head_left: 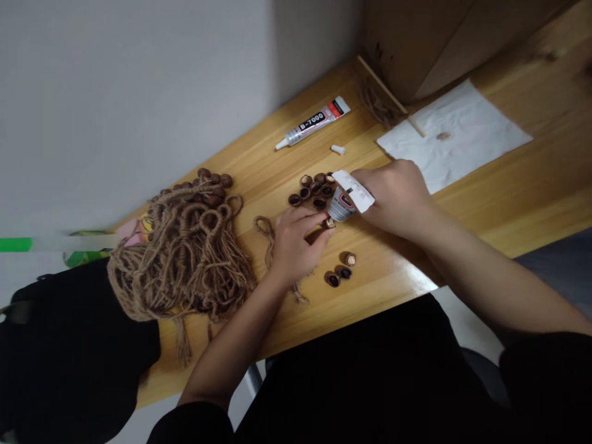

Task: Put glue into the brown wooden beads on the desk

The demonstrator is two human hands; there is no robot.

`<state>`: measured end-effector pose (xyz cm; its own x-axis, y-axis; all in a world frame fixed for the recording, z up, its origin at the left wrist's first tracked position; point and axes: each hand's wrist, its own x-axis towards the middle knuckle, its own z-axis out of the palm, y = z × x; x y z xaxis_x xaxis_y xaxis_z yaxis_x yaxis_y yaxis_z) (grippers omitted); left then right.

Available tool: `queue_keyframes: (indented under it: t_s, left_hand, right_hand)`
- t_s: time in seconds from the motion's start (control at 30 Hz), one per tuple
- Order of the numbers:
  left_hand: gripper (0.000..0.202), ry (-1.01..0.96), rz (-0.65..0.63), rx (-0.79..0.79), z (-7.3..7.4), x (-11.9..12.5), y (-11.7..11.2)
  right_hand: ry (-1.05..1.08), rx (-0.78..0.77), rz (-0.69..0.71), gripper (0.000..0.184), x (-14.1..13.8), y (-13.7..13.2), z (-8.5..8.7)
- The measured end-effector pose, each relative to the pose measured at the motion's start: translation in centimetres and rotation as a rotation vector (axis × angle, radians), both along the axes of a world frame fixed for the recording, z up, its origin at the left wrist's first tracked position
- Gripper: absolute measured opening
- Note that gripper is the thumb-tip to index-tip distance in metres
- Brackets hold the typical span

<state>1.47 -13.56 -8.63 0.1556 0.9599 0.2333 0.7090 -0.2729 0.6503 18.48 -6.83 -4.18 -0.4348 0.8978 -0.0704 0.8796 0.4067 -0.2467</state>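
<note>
My left hand (298, 240) pinches a small brown nutshell half (329, 222) between thumb and fingers, low over the table. My right hand (393, 191) is closed round a glue tube (341, 206), its nozzle end tilted down at that shell. The tube's flat tail (354, 190) sticks up beside my knuckles. Just beyond lie several open shell halves (319, 202), some dark inside and some pale. Nearer me sit a few more shell pieces (343, 272). A knotted cord of twine (263, 228) runs partly hidden under my left hand.
To the left is a heap of brown twine cords (194, 259) with round nuts (213, 188) behind it. A second glue tube (314, 122) marked B-7000 and a white cap (338, 149) lie farther back. White paper (462, 132), a thin stick (388, 92) and a cardboard box (416, 43) are at right.
</note>
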Motion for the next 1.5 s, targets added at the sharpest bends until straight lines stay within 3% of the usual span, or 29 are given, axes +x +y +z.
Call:
queue_keyframes:
  t_s: [0.67, 0.97, 1.5]
  left_hand:
    - [0.011, 0.014, 0.003, -0.017, 0.02, -0.02, 0.01]
    - [0.011, 0.004, -0.001, -0.006, -0.04, -0.06, -0.02]
    - [0.015, -0.019, -0.017, -0.019, 0.13, -0.13, 0.02]
  right_hand:
    - [-0.062, -0.074, -0.009, 0.026, -0.14, -0.04, 0.6]
    - [0.005, -0.019, -0.001, 0.025, -0.09, -0.1, 0.0]
    - [-0.019, -0.031, 0.029, 0.024, 0.14, 0.07, 0.39]
